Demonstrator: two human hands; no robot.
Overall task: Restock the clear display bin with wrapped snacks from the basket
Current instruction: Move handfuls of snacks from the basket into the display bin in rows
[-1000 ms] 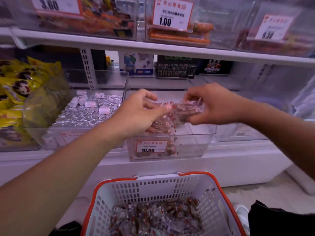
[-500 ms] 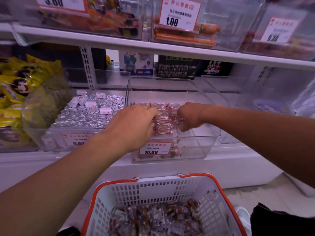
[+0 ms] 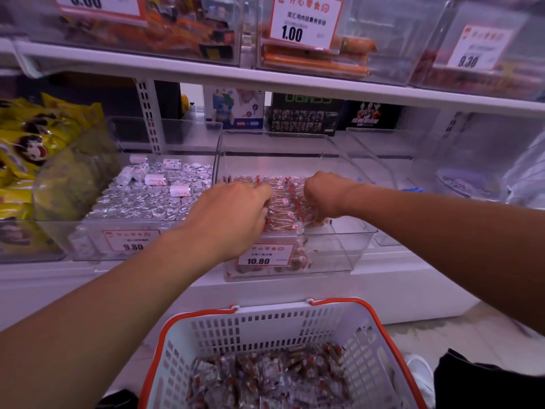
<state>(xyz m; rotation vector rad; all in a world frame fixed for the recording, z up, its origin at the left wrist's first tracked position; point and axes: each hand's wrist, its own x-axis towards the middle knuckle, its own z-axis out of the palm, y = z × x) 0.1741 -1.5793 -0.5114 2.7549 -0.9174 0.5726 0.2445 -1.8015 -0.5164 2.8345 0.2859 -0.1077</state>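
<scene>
A clear display bin (image 3: 348, 255) with a 10.80 price tag stands on the lower shelf at centre. Inside it lies a layer of small wrapped snacks (image 3: 284, 202), brown with red marks. Both hands reach down into the bin. My left hand (image 3: 236, 214) lies knuckles-up over the left part of the snacks, fingers curled down into them. My right hand (image 3: 323, 196) is bent at the wrist on the right part, its fingers hidden among the wrappers. Below, a white basket (image 3: 295, 329) with an orange rim holds many more wrapped snacks (image 3: 265, 379).
Left of the bin stands another clear bin (image 3: 97, 240) full of silver-wrapped pieces, tagged 9.80. Yellow snack bags (image 3: 26, 149) fill the far left. Empty-looking clear bins (image 3: 418, 172) stand to the right. An upper shelf (image 3: 265, 81) with more bins overhangs the work area.
Both hands carried a handful of wrapped snacks from above the bin down into it. They now sit low on the snack layer inside the bin.
</scene>
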